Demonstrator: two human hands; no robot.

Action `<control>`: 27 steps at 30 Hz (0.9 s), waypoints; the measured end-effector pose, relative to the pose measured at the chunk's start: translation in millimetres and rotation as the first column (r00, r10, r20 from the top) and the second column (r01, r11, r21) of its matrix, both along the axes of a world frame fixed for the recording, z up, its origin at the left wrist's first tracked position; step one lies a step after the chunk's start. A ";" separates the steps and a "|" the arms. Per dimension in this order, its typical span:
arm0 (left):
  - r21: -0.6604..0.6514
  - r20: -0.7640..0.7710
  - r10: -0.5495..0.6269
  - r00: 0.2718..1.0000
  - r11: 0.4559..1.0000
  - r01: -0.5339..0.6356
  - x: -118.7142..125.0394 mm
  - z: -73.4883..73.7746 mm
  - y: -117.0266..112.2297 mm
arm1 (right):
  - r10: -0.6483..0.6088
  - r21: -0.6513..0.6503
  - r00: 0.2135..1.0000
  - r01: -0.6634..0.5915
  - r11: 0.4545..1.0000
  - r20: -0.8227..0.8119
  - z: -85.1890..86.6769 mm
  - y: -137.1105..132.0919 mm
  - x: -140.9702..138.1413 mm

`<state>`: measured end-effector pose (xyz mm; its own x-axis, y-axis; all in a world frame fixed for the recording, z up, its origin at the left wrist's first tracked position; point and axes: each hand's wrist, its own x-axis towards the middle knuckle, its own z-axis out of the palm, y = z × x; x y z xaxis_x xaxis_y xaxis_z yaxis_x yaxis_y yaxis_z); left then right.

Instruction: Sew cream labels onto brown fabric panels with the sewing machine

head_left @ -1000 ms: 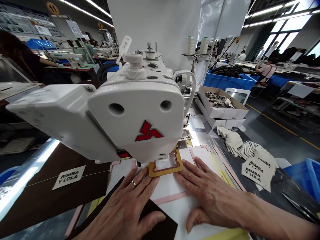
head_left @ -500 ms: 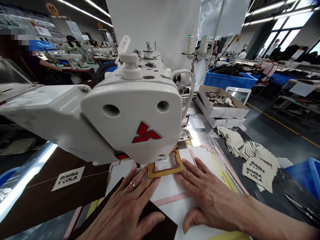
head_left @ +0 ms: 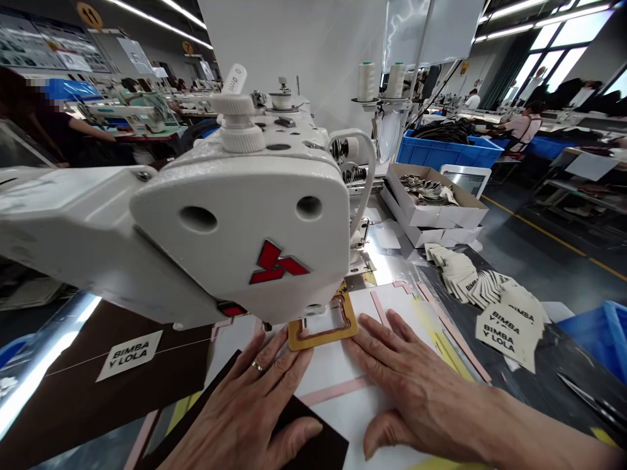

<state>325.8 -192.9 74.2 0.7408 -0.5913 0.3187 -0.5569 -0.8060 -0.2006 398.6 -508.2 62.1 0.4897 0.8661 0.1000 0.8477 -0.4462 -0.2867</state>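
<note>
left hand and right hand lie flat, fingers spread, gripping nothing, pinning the white panel near the tan frame under the sewing machine head; looks like positioning, next calls for steady feed.

BIMBA Y LOLA on a cream label, again on stacked labels; red logo on sewing machine

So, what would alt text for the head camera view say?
A person's left hand and right hand rest flat on a white sheet edged with pink strips, beside a gold rectangular frame under a white industrial sewing machine. The left hand lies over a dark panel. Cream Bimba y Lola labels lie piled to the right.
</note>
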 end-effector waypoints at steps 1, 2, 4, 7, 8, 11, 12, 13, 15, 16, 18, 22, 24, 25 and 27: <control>-0.004 0.010 -0.016 1.000 1.000 0.016 0.6 0.6 -0.2 | 0.005 -0.001 1.000 -0.005 1.000 -0.014 -0.8 -1.8 1.0; -0.005 0.015 -0.031 0.999 0.999 0.031 1.3 1.2 -0.5 | 0.008 -0.005 1.000 -0.008 1.000 -0.026 -1.1 -3.3 1.9; 0.000 0.017 -0.055 0.998 0.999 0.055 2.7 2.6 -0.8 | 0.016 -0.014 0.999 -0.016 1.000 -0.049 0.3 -4.4 3.5; 0.019 0.012 -0.059 0.998 0.998 0.059 3.4 3.6 -1.1 | 0.024 -0.020 0.996 -0.026 0.999 -0.082 7.1 0.3 5.6; 0.020 0.015 -0.056 0.998 0.998 0.056 3.2 3.5 -1.2 | 0.027 -0.023 0.995 -0.029 0.999 -0.096 9.8 2.9 6.3; 0.011 0.012 -0.030 0.999 0.999 0.030 1.8 1.4 -0.8 | 0.025 -0.035 0.991 -0.030 0.999 -0.128 14.8 9.5 7.0; 0.003 0.001 -0.020 1.000 1.000 0.020 1.3 0.4 -0.6 | 0.023 -0.035 0.992 -0.028 0.999 -0.127 14.9 10.5 6.7; -0.007 -0.013 -0.015 1.000 1.000 0.015 0.8 -0.7 -0.4 | 0.019 -0.030 0.993 -0.023 0.999 -0.119 14.2 10.9 6.2; -0.025 -0.048 -0.011 0.999 1.000 0.010 0.4 -2.3 -0.1 | 0.011 -0.018 0.995 -0.013 1.000 -0.095 11.6 10.6 4.7; -0.032 -0.063 -0.008 0.998 0.999 0.006 0.4 -2.7 0.0 | 0.010 -0.012 0.997 -0.011 1.000 -0.081 10.1 10.2 3.9; -0.040 -0.083 0.001 0.997 0.999 -0.004 0.5 -2.8 0.0 | 0.005 -0.008 0.999 -0.006 1.000 -0.051 8.0 9.9 2.7; -0.056 -0.096 0.011 0.995 0.998 -0.016 0.4 -1.8 0.2 | -0.010 0.001 1.000 0.010 1.000 -0.002 7.8 11.3 2.0; -0.057 -0.097 0.011 0.995 0.998 -0.017 0.1 -1.2 0.3 | -0.020 -0.005 1.000 0.020 1.000 -0.012 7.7 11.9 2.0; -0.052 -0.095 0.014 0.995 0.998 -0.019 0.0 -0.9 0.3 | -0.025 -0.011 0.999 0.025 1.000 -0.020 7.1 12.0 1.9; -0.036 -0.080 0.016 0.997 0.999 -0.019 0.2 -0.1 -0.2 | -0.036 -0.017 0.999 0.035 0.999 -0.024 5.4 12.1 0.7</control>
<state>325.9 -193.1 74.1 0.7746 -0.5673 0.2797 -0.5560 -0.8215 -0.1264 399.2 -496.1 67.5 0.5224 0.8496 0.0731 0.8240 -0.4809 -0.2995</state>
